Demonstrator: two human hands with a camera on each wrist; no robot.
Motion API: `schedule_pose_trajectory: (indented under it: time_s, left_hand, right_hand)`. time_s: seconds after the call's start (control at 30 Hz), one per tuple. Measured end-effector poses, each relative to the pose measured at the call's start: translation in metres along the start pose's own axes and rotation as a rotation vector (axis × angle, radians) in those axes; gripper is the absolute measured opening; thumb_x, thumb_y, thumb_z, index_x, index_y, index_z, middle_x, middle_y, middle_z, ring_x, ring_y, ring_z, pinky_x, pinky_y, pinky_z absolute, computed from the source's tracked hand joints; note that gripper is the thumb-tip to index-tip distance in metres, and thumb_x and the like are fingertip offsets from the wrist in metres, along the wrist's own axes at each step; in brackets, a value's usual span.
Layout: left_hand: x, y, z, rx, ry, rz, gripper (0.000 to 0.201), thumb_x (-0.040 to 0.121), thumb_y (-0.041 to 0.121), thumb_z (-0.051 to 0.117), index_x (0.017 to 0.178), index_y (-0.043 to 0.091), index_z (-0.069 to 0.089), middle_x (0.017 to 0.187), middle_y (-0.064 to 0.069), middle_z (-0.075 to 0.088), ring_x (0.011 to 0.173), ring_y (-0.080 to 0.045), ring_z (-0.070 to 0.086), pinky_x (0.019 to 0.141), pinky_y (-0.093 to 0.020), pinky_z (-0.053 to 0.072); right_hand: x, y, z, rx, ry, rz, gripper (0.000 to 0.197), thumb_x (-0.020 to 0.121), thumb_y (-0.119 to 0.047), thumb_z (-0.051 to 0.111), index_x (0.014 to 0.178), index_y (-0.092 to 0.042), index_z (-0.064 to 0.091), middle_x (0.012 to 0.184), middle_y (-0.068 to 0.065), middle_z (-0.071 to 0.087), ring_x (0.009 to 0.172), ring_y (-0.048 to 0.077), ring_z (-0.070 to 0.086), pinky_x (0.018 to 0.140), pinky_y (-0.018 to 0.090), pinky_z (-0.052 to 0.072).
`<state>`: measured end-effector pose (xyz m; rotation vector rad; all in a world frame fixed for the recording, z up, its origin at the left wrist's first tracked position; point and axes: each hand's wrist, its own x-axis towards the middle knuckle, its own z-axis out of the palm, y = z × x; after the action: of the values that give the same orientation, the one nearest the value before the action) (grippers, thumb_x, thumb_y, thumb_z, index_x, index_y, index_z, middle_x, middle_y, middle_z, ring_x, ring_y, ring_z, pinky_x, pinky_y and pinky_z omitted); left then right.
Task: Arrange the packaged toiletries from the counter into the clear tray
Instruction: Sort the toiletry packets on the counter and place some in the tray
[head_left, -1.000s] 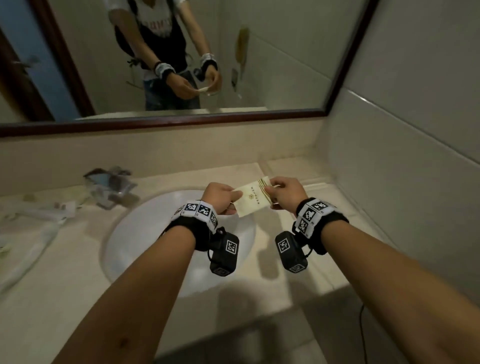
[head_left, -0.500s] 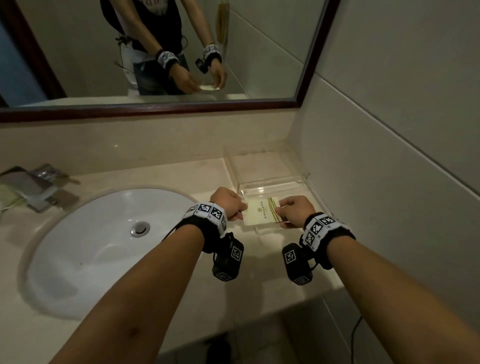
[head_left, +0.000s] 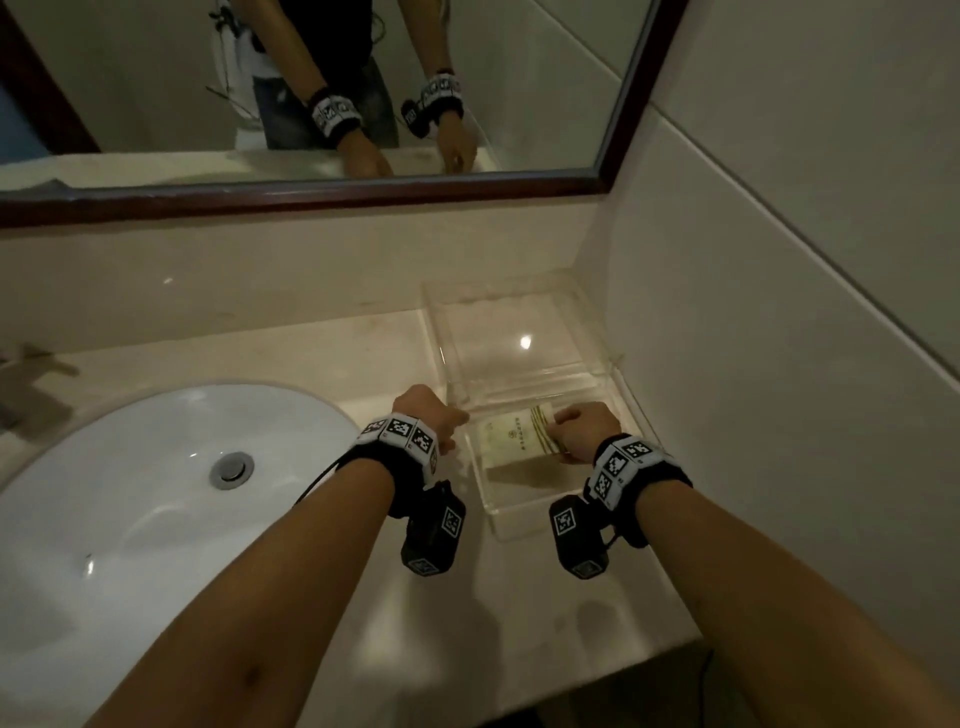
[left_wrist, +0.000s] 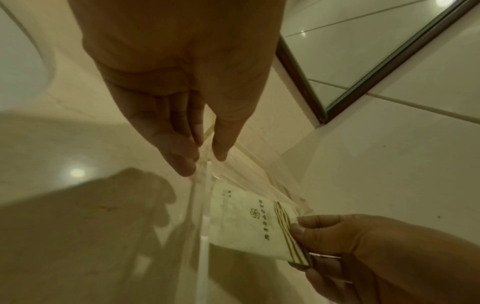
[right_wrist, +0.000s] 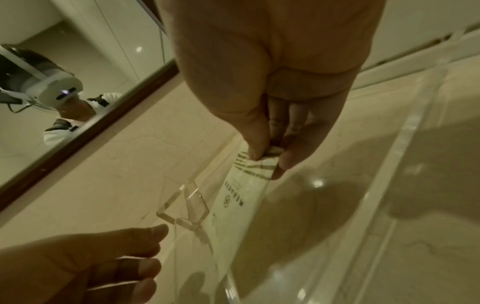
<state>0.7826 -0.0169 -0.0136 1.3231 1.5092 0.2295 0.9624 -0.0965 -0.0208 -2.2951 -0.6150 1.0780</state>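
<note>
A cream packet (head_left: 511, 436) with gold stripes at one end lies low inside the near part of the clear tray (head_left: 509, 332), which stands in the counter's right corner. My right hand (head_left: 558, 436) pinches the packet's striped end between thumb and fingers (right_wrist: 255, 152); the left wrist view shows the same pinch on the packet (left_wrist: 249, 222). My left hand (head_left: 457, 418) holds nothing. Its straight fingers (left_wrist: 182, 162) and thumb hover at the tray's left wall (left_wrist: 202, 226), near its corner (right_wrist: 182, 207). I cannot tell whether the packet touches the tray floor.
A white sink basin (head_left: 171, 493) with a metal drain (head_left: 231, 470) fills the counter to the left. A dark-framed mirror (head_left: 311, 195) runs along the back. The tiled wall (head_left: 779, 260) closes the right side, beside the tray. A faucet (head_left: 26, 364) shows at the left edge.
Both hands carried the packet rightwards from above the sink to the tray. The left hand let go of it, and the right hand has lowered it into the tray's near part.
</note>
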Motion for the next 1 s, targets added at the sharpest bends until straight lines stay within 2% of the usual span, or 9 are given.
schedule_pose_trajectory:
  time_s: [0.17, 0.33, 0.4, 0.5, 0.67, 0.77, 0.83, 0.9, 1.0]
  left_hand:
    - [0.004, 0.002, 0.011, -0.018, 0.006, -0.072, 0.029, 0.082, 0.022, 0.074, 0.070, 0.001, 0.060, 0.066, -0.014, 0.066, 0.052, -0.024, 0.064, 0.057, -0.034, 0.061]
    - [0.007, 0.004, 0.028, 0.039, 0.108, -0.068, 0.025, 0.081, 0.023, 0.071, 0.074, -0.001, 0.065, 0.083, -0.024, 0.073, 0.074, -0.035, 0.073, 0.071, -0.051, 0.060]
    - [0.007, 0.003, 0.032, 0.065, 0.133, -0.068, 0.026, 0.082, 0.021, 0.068, 0.085, -0.005, 0.068, 0.087, -0.023, 0.073, 0.080, -0.036, 0.072, 0.073, -0.049, 0.060]
    - [0.006, 0.002, 0.037, 0.108, 0.162, -0.061, 0.024, 0.083, 0.020, 0.066, 0.093, -0.002, 0.066, 0.092, -0.021, 0.070, 0.084, -0.036, 0.070, 0.075, -0.045, 0.060]
    - [0.006, 0.000, 0.038, 0.164, 0.200, -0.058, 0.013, 0.080, 0.015, 0.064, 0.082, 0.002, 0.066, 0.088, -0.021, 0.071, 0.082, -0.034, 0.071, 0.074, -0.044, 0.061]
    - [0.009, -0.001, 0.037, 0.209, 0.198, -0.064, 0.015, 0.081, 0.018, 0.064, 0.074, 0.007, 0.059, 0.073, -0.014, 0.064, 0.075, -0.029, 0.065, 0.069, -0.029, 0.055]
    - [0.009, -0.003, 0.039, 0.235, 0.230, -0.057, 0.021, 0.081, 0.026, 0.066, 0.083, 0.006, 0.059, 0.078, -0.009, 0.063, 0.078, -0.028, 0.064, 0.067, -0.029, 0.050]
    - [0.008, -0.003, 0.041, 0.258, 0.329, -0.009, 0.034, 0.080, 0.030, 0.067, 0.101, 0.006, 0.055, 0.088, -0.007, 0.062, 0.083, -0.028, 0.062, 0.069, -0.029, 0.048]
    - [0.007, 0.005, 0.046, 0.285, 0.397, 0.107, 0.024, 0.080, 0.025, 0.065, 0.097, 0.013, 0.052, 0.091, -0.009, 0.065, 0.085, -0.030, 0.063, 0.071, -0.030, 0.049]
  right_hand:
    - [0.023, -0.006, 0.004, -0.092, -0.015, -0.072, 0.027, 0.085, -0.013, 0.069, 0.112, -0.010, 0.070, 0.112, 0.011, 0.069, 0.090, 0.027, 0.067, 0.071, 0.031, 0.059]
    - [0.038, -0.011, 0.005, -0.158, -0.005, -0.145, 0.025, 0.085, -0.020, 0.067, 0.107, -0.012, 0.073, 0.109, 0.010, 0.071, 0.094, 0.027, 0.068, 0.080, 0.022, 0.052]
    - [0.042, -0.012, 0.005, -0.211, 0.010, -0.173, 0.024, 0.087, -0.020, 0.062, 0.106, -0.012, 0.073, 0.110, 0.010, 0.071, 0.098, 0.028, 0.066, 0.076, 0.020, 0.046]
    - [0.047, -0.011, 0.007, -0.283, -0.001, -0.213, 0.022, 0.084, -0.015, 0.058, 0.094, -0.007, 0.075, 0.098, 0.012, 0.073, 0.089, 0.029, 0.067, 0.072, 0.026, 0.053]
    - [0.051, -0.009, 0.011, -0.301, -0.023, -0.213, 0.023, 0.083, -0.014, 0.057, 0.093, 0.000, 0.073, 0.092, 0.012, 0.072, 0.074, 0.027, 0.062, 0.076, 0.032, 0.055]
    - [0.053, -0.009, 0.012, -0.308, -0.042, -0.223, 0.022, 0.082, -0.015, 0.059, 0.093, -0.002, 0.074, 0.094, 0.012, 0.072, 0.071, 0.026, 0.061, 0.069, 0.027, 0.054]
    - [0.053, -0.008, 0.013, -0.285, -0.033, -0.216, 0.022, 0.081, -0.014, 0.059, 0.095, -0.003, 0.071, 0.095, 0.011, 0.071, 0.065, 0.021, 0.055, 0.065, 0.025, 0.050]
    - [0.051, -0.005, 0.013, -0.216, -0.021, -0.205, 0.027, 0.080, -0.013, 0.057, 0.104, -0.004, 0.063, 0.097, 0.009, 0.064, 0.071, 0.021, 0.054, 0.068, 0.027, 0.049]
    - [0.048, -0.001, 0.014, -0.099, -0.012, -0.276, 0.026, 0.074, -0.012, 0.056, 0.099, -0.013, 0.056, 0.101, 0.005, 0.060, 0.087, 0.024, 0.059, 0.077, 0.032, 0.053]
